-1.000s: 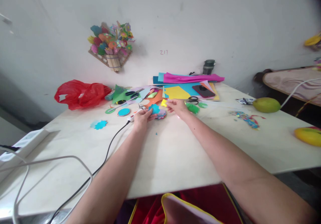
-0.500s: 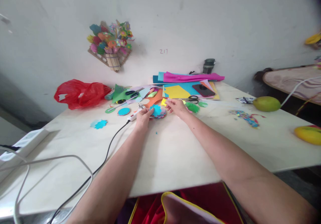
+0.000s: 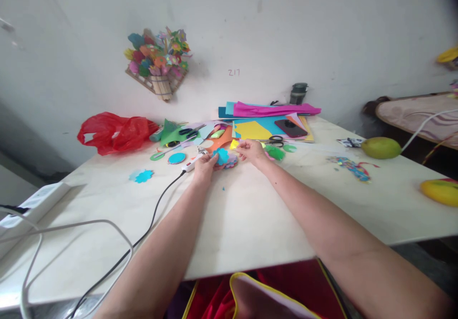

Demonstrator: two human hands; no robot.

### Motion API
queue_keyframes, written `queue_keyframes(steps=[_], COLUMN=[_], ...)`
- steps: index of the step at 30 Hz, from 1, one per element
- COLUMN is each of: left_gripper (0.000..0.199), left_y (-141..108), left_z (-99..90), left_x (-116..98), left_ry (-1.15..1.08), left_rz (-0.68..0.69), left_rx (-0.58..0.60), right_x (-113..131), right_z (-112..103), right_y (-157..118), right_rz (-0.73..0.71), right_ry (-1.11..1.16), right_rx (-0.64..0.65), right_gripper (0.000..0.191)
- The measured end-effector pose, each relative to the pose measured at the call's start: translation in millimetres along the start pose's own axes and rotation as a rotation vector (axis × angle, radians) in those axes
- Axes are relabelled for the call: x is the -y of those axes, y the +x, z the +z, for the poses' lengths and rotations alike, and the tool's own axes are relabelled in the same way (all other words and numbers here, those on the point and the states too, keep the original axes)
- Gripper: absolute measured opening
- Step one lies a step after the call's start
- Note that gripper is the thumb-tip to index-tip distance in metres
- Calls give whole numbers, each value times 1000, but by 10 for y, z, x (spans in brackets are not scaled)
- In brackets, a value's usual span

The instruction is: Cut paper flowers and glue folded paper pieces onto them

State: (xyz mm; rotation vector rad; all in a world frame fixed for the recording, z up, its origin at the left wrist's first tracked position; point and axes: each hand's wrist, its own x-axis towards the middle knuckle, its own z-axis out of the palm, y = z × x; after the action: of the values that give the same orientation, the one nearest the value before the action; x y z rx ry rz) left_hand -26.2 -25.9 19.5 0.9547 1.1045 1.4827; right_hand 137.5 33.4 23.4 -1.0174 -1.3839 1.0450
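Note:
My left hand grips a light-blue paper flower with a scalloped edge between thumb and fingers. A pinkish-purple scalloped paper flower lies just to its right, partly covered. My right hand is a little further right, its fingers pinched together. Touching or just behind those fingertips is a small yellow piece; whether they hold it is unclear. Beside my left hand lies a white device with a red switch and a black cord. Blue paper discs and another blue scalloped flower rest to the left.
Coloured paper sheets, a phone and scissors lie at the back. A red plastic bag sits back left. A mango is on the right. A power strip and loose cables occupy the left edge.
The blue flower in my left hand has shifted slightly left and tilted. My right hand stays almost in place, its fingers still pinched.

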Motion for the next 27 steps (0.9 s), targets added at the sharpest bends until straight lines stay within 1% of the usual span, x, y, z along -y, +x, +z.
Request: queue_keyframes(steps=[2,6,13,17,23,27], left_gripper=[21,26,36,35,31,33], left_y=[3,19,38,38,22,5], left_z=[-3,-15,-28,-31,-12,-2], left_x=[3,22,48,46,28,21], left_ry=[7,12,-1,1,2,-26], left_rz=[-4,2,17,19,-6,-14], left_rx=[4,15,30,33,15,29], right_x=[16,51,86,80,42,53], right_z=[-2,-19,-26,-12,-19,-11], right_y=[-13,-35,-32,-30,-26,-32], right_rz=[-6,-22,9,-10,-70,-82], right_ry=[-26,-50,-64,-64,-90,-72], right_rx=[-9,-30,-65,-63,-12,-5], right_gripper=[18,7,9,8,19,13])
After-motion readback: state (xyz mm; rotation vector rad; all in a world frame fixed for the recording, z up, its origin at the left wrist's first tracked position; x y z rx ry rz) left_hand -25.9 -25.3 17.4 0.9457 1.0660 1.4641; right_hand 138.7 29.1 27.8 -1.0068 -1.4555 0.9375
